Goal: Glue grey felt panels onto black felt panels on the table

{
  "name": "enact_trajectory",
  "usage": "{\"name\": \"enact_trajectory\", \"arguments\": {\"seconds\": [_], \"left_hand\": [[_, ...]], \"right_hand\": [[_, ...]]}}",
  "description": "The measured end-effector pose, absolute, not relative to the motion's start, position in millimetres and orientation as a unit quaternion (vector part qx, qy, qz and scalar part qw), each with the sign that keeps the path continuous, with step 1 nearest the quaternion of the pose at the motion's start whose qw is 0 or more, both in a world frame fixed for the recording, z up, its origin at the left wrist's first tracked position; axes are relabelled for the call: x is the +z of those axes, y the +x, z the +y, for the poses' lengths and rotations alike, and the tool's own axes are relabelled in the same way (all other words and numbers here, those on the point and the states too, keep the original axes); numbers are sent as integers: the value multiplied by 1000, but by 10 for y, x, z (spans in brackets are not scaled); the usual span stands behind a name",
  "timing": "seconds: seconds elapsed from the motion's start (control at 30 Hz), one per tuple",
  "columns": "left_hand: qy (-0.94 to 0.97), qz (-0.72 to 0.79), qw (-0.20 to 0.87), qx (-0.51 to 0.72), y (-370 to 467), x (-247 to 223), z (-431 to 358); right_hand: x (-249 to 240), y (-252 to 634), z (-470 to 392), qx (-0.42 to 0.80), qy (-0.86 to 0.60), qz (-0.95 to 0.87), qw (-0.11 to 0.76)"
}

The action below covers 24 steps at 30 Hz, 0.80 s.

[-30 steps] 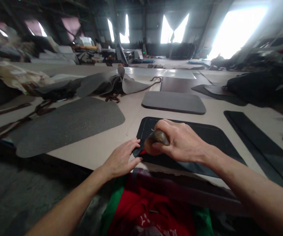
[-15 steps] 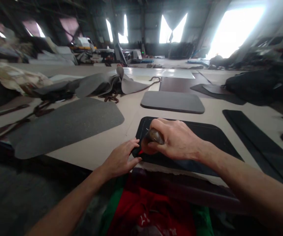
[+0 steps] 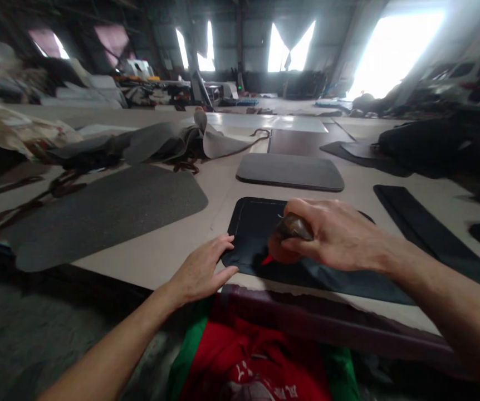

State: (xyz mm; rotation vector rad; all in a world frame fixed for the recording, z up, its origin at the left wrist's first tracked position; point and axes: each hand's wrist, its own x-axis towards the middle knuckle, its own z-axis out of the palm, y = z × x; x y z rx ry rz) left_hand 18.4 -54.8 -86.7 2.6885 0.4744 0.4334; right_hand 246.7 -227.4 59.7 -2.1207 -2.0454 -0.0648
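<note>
- Head view: the right hand (image 3: pixel 332 236) is closed around a small brown-handled tool (image 3: pixel 292 227), fingers wrapped over the handle and the thumb pressed along its near side.
- A red tip (image 3: pixel 267 260) shows below the handle and meets the surface of the black mat (image 3: pixel 250 223); whether it is part of the tool cannot be told.
- The black mat lies flat on the counter (image 3: pixel 160 250), directly ahead of the person, with rounded corners and a thin pale line running just inside its far and left edges.
- The left hand (image 3: pixel 202 270) lies palm down with its fingers spread, resting on the counter at the mat's near left corner; the fingertips (image 3: pixel 228 240) touch the mat's left edge.
- The left hand holds nothing.
- Both forearms are bare and reach in from the lower edge of the frame.
- A dark maroon strip (image 3: pixel 332 328) runs along the near edge of the counter, just below the mat.
- Red and green fabric (image 3: pixel 260 362) sits below the strip, closest to the camera.
- A grey mat (image 3: pixel 290 171) of similar shape lies beyond the black mat, apart from it.
- A large grey textured sheet (image 3: pixel 106 214) with rounded ends lies to the left, well apart from the hands.
- A long black strip (image 3: pixel 432 234) lies to the right of the black mat.
- Loose grey sheet material (image 3: pixel 169 139) is heaped at the far left of the counter.
</note>
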Motion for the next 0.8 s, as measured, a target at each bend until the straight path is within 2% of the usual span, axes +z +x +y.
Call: {"name": "enact_trajectory", "arguments": {"seconds": [0.37,0.8], "left_hand": [[955,175,188,150,184,-876,-525],[951,182,197,156,213,-927,-448]], "right_hand": [[619,2733,-2534,-13,-756,-650,68],[673,3158,-3304,6,-842,-536,56]]}}
